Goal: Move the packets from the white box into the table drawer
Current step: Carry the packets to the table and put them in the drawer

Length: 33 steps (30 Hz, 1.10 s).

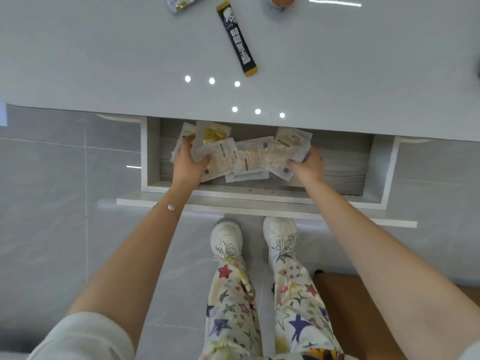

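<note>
I am looking straight down through the head camera at one open drawer (374, 162), pulled out from under the glossy grey worktop (104, 61). Both hands are inside it.

The left hand (188, 163) has its grip curled round a fanned bunch (211, 141) of clear packets. I count three in it, one with yellow contents, though they overlap so much that I cannot be sure of the number. The right hand (309, 165) has its grip closed on a single packet (284, 152), held at its near corner and tilted up off the drawer floor.

Between the two hands, two loose packets (250, 158) lie flat on the wood-grain floor of the drawer, one partly under the other. That makes six packets in the drawer as far as I can tell.

On the worktop I count three things:
- One black stick sachet (237, 40) with yellow ends lies on a diagonal, well apart from the drawer.
- One silver pouch (181, 2) is cut off by the top edge.
- One orange object (280, 0) is also cut off there, and I cannot tell what it is.

Six bright light spots sit on the gloss in two rows of three.

Below the drawer front are two white shoes (227, 240) on the tiled floor, under star-print trousers. One thin bracelet (170, 207) circles the left wrist.
</note>
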{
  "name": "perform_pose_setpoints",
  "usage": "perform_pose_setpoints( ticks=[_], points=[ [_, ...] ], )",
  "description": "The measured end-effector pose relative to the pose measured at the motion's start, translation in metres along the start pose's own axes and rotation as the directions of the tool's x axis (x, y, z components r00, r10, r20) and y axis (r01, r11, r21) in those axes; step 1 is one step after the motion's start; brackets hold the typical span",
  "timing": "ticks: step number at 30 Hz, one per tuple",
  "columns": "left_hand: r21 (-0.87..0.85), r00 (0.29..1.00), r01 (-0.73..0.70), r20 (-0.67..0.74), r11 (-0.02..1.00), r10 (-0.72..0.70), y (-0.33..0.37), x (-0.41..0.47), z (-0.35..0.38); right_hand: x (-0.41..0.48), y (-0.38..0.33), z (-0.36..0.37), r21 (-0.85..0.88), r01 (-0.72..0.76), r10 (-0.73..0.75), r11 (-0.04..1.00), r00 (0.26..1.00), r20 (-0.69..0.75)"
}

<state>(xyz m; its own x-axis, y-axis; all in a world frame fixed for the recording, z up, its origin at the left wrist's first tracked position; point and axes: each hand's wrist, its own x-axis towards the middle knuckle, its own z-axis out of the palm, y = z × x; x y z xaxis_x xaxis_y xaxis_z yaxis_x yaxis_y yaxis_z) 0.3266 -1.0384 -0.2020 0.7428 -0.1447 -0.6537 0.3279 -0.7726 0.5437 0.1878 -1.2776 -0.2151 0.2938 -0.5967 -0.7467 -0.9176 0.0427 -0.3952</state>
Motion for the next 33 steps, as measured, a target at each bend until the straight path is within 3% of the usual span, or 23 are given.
perform_pose_setpoints(
  ticks=[4, 9, 14, 18, 23, 28, 33],
  points=[
    [0.228, 0.986, -0.158, -0.012, 0.961, 0.165, 0.030, -0.043, -0.024, -0.067, -0.029, -0.019, -0.310, 0.235, -0.217, 0.921, 0.972, 0.091],
    [0.459, 0.938, -0.302, -0.014, 0.836, 0.347, 0.086, -0.112, -0.079, -0.160, -0.089, -0.065, -0.401, 0.419, -0.375, 0.814, 0.908, 0.187],
    [0.570, 0.904, -0.307, -0.076, 0.762, 0.421, 0.145, -0.189, -0.149, -0.245, -0.160, -0.126, -0.660, 0.522, -0.492, 0.540, 0.832, 0.255],
    [0.548, 0.906, -0.229, -0.182, 0.805, 0.382, 0.184, -0.263, -0.208, -0.317, -0.217, -0.172, -0.745, 0.545, -0.570, 0.384, 0.775, 0.273],
    [0.421, 0.867, -0.128, -0.393, 0.898, 0.308, 0.203, -0.356, -0.263, -0.415, -0.285, -0.185, -0.729, 0.635, -0.657, 0.257, 0.668, 0.350],
    [0.373, 0.803, -0.044, -0.538, 0.927, 0.255, 0.187, -0.419, -0.335, -0.511, -0.340, -0.149, -0.687, 0.726, -0.727, 0.002, 0.473, 0.498],
    [0.266, 0.720, 0.092, -0.684, 0.960, 0.120, 0.113, -0.464, -0.425, -0.603, -0.371, -0.068, -0.618, 0.757, -0.728, -0.211, 0.301, 0.616]
  ],
)
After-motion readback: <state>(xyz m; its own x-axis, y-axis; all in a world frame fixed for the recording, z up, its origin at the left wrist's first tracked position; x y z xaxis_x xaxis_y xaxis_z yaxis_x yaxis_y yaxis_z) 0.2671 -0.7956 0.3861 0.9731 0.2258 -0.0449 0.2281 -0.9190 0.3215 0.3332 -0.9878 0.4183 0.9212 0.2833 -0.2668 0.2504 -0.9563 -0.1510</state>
